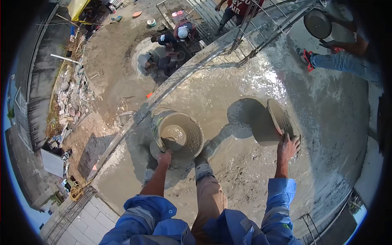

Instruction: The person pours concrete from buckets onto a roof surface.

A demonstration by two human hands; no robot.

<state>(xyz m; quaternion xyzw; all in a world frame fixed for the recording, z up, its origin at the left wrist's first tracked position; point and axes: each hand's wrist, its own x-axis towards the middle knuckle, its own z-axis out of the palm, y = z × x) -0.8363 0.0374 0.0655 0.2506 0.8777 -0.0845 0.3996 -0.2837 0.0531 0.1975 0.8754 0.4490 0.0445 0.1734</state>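
Over wet concrete [241,183], left hand [164,158] tight on bucket [193,136], right hand [289,146] on tilted bucket [281,116].

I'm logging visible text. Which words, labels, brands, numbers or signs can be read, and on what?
"BY": white letters on a person's red shirt; lines above and below unclear.
Green marks on the round grey bucket: too small to read.
No other text is readable.

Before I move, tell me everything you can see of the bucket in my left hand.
The bucket is round and deep, its wall caked with grey-brown, cement-like residue. Its open mouth faces up toward you, showing a wet, shiny patch at the bottom. Your left hand grips the near rim. I can't tell whether its base touches the wet concrete.
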